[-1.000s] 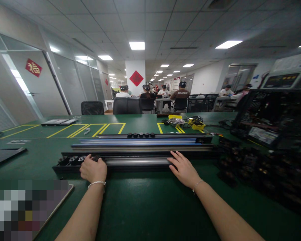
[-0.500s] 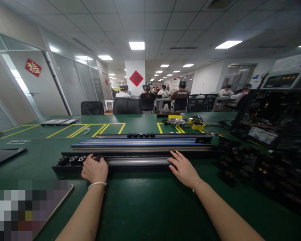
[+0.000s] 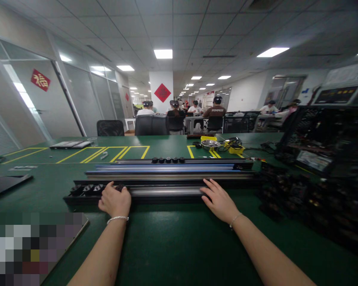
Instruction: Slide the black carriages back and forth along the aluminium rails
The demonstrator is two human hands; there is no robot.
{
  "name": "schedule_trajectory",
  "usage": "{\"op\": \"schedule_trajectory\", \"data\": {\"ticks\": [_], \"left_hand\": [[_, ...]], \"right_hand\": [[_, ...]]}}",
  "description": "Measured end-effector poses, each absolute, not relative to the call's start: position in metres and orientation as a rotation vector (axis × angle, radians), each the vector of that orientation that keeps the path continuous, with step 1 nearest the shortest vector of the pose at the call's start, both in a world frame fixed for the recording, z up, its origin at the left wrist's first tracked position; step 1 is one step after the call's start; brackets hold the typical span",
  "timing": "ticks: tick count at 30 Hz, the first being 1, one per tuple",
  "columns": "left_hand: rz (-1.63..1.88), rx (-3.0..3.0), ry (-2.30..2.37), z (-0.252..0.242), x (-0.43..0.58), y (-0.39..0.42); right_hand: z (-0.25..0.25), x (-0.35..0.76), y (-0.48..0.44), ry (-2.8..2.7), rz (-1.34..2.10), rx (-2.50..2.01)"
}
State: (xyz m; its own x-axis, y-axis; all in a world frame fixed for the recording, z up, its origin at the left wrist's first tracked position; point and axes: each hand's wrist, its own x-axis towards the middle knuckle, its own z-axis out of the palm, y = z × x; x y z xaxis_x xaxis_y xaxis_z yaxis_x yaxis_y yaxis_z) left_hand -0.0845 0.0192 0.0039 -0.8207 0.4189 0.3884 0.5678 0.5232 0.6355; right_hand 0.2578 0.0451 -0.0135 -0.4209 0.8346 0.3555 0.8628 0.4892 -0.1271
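A long metal channel (image 3: pixel 164 192) with black edges lies crosswise on the green table in front of me. Several small black round parts (image 3: pixel 88 190) stand in a row at its left end. My left hand (image 3: pixel 115 200) is closed over the channel beside them, gripping another small black part (image 3: pixel 121 187), mostly hidden by the fingers. On the channel's right portion rests my right hand (image 3: pixel 218 200), its fingers stretched out and apart, palm down, holding nothing. Behind this channel lie more long rails, among them a blue-edged strip (image 3: pixel 164 168).
A heap of black parts (image 3: pixel 298 190) lies at right, below an open computer case (image 3: pixel 316 143). A metal bowl (image 3: pixel 210 144) and a yellow tray (image 3: pixel 234 148) with cables stand farther back. A tablet-like panel (image 3: pixel 74 238), its screen blurred, occupies the lower left. Several people sit beyond.
My left hand has shifted slightly right along the channel with the small black part. My right hand stays in nearly the same place on the metal.
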Motion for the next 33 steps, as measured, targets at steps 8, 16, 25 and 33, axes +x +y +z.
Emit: {"op": "schedule_trajectory", "data": {"ticks": [8,16,25,33], "left_hand": [[-1.18,-0.865,-2.57,0.0043,-0.0837,0.0195],[-1.164,-0.89,-2.572,0.0048,-0.0821,0.0191],[-1.172,-0.92,-2.56,0.0034,-0.0824,0.0199],[-1.152,-0.96,-2.537,0.0012,-0.0815,0.0202]], "right_hand": [[-0.0167,0.2586,0.0471,-2.364,-0.129,-1.4],[-0.015,0.2575,0.0452,-2.357,-0.129,-1.408],[-0.0132,0.2572,0.0449,-2.371,-0.125,-1.435],[-0.0138,0.2571,0.0451,-2.362,-0.13,-1.425]]}}
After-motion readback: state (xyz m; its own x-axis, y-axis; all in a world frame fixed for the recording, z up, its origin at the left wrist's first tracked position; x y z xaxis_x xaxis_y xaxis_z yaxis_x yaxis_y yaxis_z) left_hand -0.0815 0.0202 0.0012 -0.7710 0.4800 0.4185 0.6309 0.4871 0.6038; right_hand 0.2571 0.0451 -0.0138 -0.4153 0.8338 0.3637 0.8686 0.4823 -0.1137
